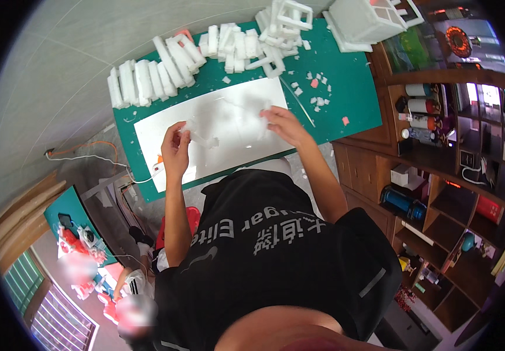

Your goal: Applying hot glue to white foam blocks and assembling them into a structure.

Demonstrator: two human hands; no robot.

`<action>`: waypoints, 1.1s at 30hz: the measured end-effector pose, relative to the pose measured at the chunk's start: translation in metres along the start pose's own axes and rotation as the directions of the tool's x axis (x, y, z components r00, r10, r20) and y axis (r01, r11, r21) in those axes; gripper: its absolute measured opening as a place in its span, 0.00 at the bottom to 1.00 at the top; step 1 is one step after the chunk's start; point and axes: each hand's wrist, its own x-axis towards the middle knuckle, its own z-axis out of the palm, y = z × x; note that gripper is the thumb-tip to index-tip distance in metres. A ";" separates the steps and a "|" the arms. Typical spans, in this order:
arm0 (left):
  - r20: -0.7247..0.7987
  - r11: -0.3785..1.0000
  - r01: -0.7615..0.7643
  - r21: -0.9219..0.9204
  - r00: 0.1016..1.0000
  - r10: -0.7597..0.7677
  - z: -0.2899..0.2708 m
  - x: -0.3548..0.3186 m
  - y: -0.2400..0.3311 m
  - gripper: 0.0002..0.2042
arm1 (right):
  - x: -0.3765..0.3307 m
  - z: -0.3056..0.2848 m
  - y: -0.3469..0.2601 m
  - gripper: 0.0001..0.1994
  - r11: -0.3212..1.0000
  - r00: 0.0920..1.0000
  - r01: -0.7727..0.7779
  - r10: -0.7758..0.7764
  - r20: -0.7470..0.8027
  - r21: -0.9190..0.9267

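Over a glossy white sheet (223,161), both my hands are raised a little apart. My left hand (175,151) is closed in a pinch on a small white foam piece (206,140), which is pale and hard to tell from the sheet behind it. On the other side, my right hand (284,126) has thumb and fingers drawn together at the sheet's right part. Whatever lies between those fingertips blends into the white glare, so I cannot make it out. Shadowy reflections show on the sheet between the hands.
A green table (346,88) bears stacked white foam strips (153,79), open foam frames (290,17), scattered scraps (319,102) and a thin rod (299,102). A white foam box (360,23) stands far right. Wooden shelves (434,158) line the right; people sit lower left.
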 end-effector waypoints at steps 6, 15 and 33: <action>-0.031 0.994 0.036 0.103 0.999 -0.033 -0.014 0.001 -0.003 0.12 | 0.011 -0.064 -0.005 0.12 0.958 0.969 0.027 -0.095 -0.227 -0.286; 0.053 0.995 0.046 0.094 0.997 -0.052 0.003 -0.006 -0.020 0.12 | 0.032 -0.210 0.007 0.12 0.600 0.787 -0.147 -0.411 -0.460 -0.787; 0.164 0.968 0.120 0.220 0.974 -0.158 0.012 -0.019 -0.027 0.13 | 0.016 -0.276 -0.037 0.13 0.630 0.257 -0.290 -0.674 -0.693 -0.721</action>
